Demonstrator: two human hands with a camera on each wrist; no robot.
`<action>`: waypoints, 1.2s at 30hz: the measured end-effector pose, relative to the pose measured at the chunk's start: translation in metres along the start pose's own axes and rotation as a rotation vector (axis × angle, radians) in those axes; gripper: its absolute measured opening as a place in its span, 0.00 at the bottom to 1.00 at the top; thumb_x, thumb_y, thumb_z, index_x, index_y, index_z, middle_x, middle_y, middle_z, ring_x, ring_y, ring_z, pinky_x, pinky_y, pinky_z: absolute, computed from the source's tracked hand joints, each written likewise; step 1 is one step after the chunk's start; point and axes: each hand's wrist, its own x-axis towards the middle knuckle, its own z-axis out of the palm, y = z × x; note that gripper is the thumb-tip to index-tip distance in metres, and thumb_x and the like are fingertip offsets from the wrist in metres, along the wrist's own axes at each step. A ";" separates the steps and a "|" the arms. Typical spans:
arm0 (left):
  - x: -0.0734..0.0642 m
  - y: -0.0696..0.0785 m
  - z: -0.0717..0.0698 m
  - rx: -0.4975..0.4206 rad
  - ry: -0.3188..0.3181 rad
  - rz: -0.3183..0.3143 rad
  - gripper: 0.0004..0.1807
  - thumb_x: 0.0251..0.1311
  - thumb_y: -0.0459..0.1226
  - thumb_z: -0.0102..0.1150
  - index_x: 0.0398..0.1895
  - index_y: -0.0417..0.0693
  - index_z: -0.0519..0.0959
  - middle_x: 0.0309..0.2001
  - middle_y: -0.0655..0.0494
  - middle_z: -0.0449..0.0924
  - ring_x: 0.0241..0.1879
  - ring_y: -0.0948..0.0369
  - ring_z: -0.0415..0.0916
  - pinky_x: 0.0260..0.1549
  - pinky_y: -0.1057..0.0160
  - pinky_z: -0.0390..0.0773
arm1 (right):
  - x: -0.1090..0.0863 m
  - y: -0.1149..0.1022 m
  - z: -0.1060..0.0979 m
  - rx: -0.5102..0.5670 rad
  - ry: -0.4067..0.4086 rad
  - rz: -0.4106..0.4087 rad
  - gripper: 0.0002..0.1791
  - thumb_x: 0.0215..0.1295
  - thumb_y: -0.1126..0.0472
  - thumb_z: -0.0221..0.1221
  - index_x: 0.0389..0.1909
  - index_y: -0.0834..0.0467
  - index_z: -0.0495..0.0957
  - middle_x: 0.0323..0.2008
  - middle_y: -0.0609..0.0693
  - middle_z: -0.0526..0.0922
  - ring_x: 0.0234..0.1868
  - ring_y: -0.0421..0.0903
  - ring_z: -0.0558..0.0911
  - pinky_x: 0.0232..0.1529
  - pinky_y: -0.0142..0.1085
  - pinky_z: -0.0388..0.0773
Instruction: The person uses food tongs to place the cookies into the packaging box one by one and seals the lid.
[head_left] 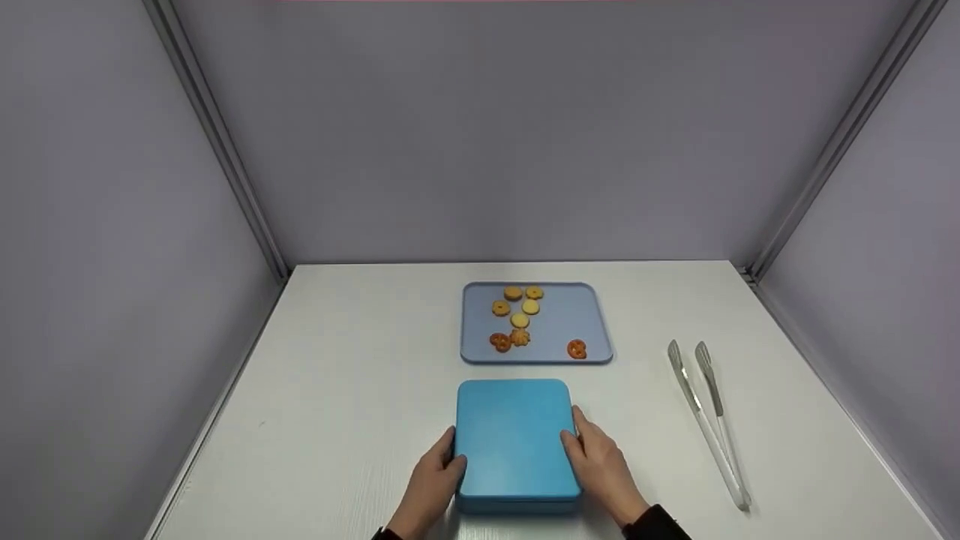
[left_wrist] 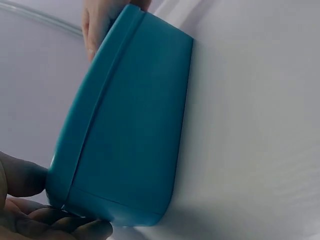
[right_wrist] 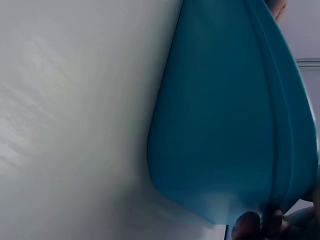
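Note:
A square blue lidded box (head_left: 514, 442) sits on the white table near the front edge. My left hand (head_left: 435, 480) grips its left side, thumb on the lid's edge. My right hand (head_left: 596, 461) grips its right side in the same way. In the left wrist view the box (left_wrist: 130, 125) fills the frame, with my fingers (left_wrist: 55, 220) curled at its lower corner. The right wrist view shows the box's side (right_wrist: 225, 125) and fingertips (right_wrist: 250, 222) at its rim. The lid is on.
A light blue tray (head_left: 555, 326) with several small biscuits and pretzels lies just beyond the box. Metal tongs (head_left: 709, 416) lie on the table to the right. Grey walls enclose the table (head_left: 337, 390) on three sides.

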 end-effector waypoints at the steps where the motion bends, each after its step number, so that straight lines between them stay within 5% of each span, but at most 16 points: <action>1: 0.000 0.000 0.000 0.009 -0.001 -0.001 0.36 0.75 0.34 0.47 0.78 0.26 0.48 0.77 0.26 0.49 0.76 0.35 0.47 0.71 0.38 0.55 | 0.000 0.001 0.000 0.000 0.000 -0.002 0.32 0.80 0.55 0.52 0.73 0.74 0.62 0.55 0.65 0.80 0.58 0.60 0.81 0.57 0.56 0.74; 12: 0.001 -0.001 0.000 0.072 0.029 -0.008 0.36 0.72 0.35 0.50 0.77 0.27 0.53 0.75 0.27 0.55 0.75 0.35 0.54 0.69 0.38 0.60 | 0.000 0.003 0.000 0.035 -0.057 0.042 0.33 0.81 0.53 0.49 0.75 0.73 0.59 0.69 0.70 0.69 0.68 0.64 0.72 0.64 0.58 0.69; 17: 0.004 0.001 0.001 0.151 0.079 0.010 0.37 0.68 0.35 0.53 0.78 0.31 0.56 0.74 0.30 0.61 0.72 0.37 0.61 0.67 0.39 0.64 | -0.001 0.003 0.000 -0.056 0.010 -0.024 0.32 0.80 0.54 0.52 0.74 0.71 0.61 0.51 0.60 0.78 0.48 0.53 0.80 0.49 0.48 0.76; 21: 0.005 0.002 0.000 0.312 0.070 0.137 0.37 0.70 0.36 0.55 0.78 0.33 0.56 0.77 0.33 0.56 0.75 0.39 0.56 0.69 0.38 0.59 | -0.002 0.008 0.004 -0.263 0.144 -0.294 0.31 0.76 0.57 0.57 0.73 0.68 0.65 0.58 0.60 0.77 0.58 0.56 0.78 0.57 0.48 0.73; 23: 0.005 0.002 0.000 0.430 0.044 0.229 0.37 0.72 0.38 0.55 0.78 0.33 0.56 0.79 0.35 0.51 0.77 0.39 0.50 0.70 0.37 0.56 | -0.002 0.010 0.005 -0.352 0.174 -0.435 0.31 0.74 0.57 0.59 0.73 0.67 0.67 0.68 0.61 0.73 0.70 0.60 0.71 0.69 0.48 0.63; 26: 0.006 0.001 0.000 0.636 -0.006 0.359 0.36 0.75 0.44 0.55 0.78 0.35 0.58 0.80 0.39 0.50 0.79 0.41 0.45 0.71 0.38 0.53 | -0.002 0.013 0.004 -0.413 0.127 -0.552 0.30 0.76 0.54 0.57 0.72 0.65 0.68 0.73 0.60 0.68 0.75 0.62 0.64 0.77 0.38 0.44; 30: 0.009 -0.001 0.002 0.877 -0.069 0.482 0.36 0.77 0.51 0.50 0.78 0.39 0.60 0.80 0.44 0.54 0.80 0.44 0.45 0.73 0.39 0.52 | -0.002 0.016 0.003 -0.410 0.030 -0.551 0.29 0.79 0.51 0.52 0.73 0.65 0.68 0.74 0.59 0.67 0.75 0.60 0.64 0.75 0.27 0.34; 36: 0.010 -0.010 0.003 1.044 -0.068 0.583 0.35 0.79 0.56 0.39 0.79 0.43 0.60 0.80 0.49 0.55 0.79 0.49 0.50 0.73 0.42 0.54 | -0.004 0.016 0.002 -0.403 -0.042 -0.489 0.30 0.81 0.49 0.48 0.74 0.63 0.67 0.75 0.56 0.67 0.76 0.56 0.63 0.73 0.49 0.57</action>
